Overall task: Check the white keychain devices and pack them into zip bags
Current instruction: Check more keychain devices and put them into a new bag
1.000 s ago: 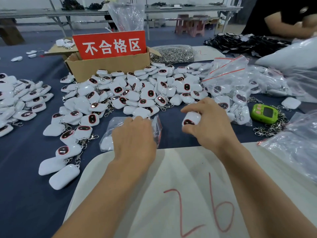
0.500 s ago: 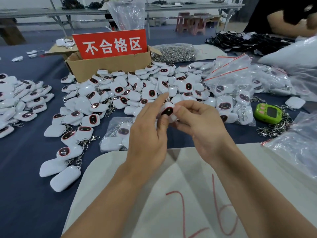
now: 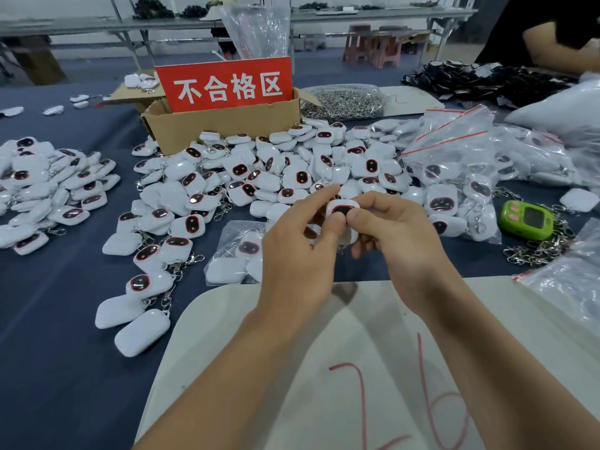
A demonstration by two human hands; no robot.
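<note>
Head view: a cardboard box (image 3: 227, 126) stands at the back of the blue-covered worktop (image 3: 48, 352) with a red sign (image 3: 227, 84) in white characters on its front edge. Its inside is hidden by the sign and the front wall, so its contents cannot be told. One clear zip bag (image 3: 237, 254) lies flat just left of the hands, holding several white units, one with its dark face up; the left hand covers its right edge. Packed zip bags (image 3: 454, 164) with red seal strips lie heaped at right, each holding white units, count not readable. A clear bag of metal rings (image 3: 344, 100) lies behind the box's right corner. Loose units form a central heap (image 3: 276, 170) and a left heap (image 3: 48, 183), the latter cut off by the frame edge. A green device (image 3: 526, 219) lies on loose clasps at right. Both forearms reach over a white board (image 3: 324, 352) marked in red. The white keychain device (image 3: 342, 209) is held clear of the worktop, in front of the central heap, dark face toward the camera. The left hand (image 3: 298, 254) has a closed grip on its left side, index finger raised; the right hand (image 3: 399, 241) pinches it, thumb on its front. Its lower half is hidden behind the thumbs.
</note>
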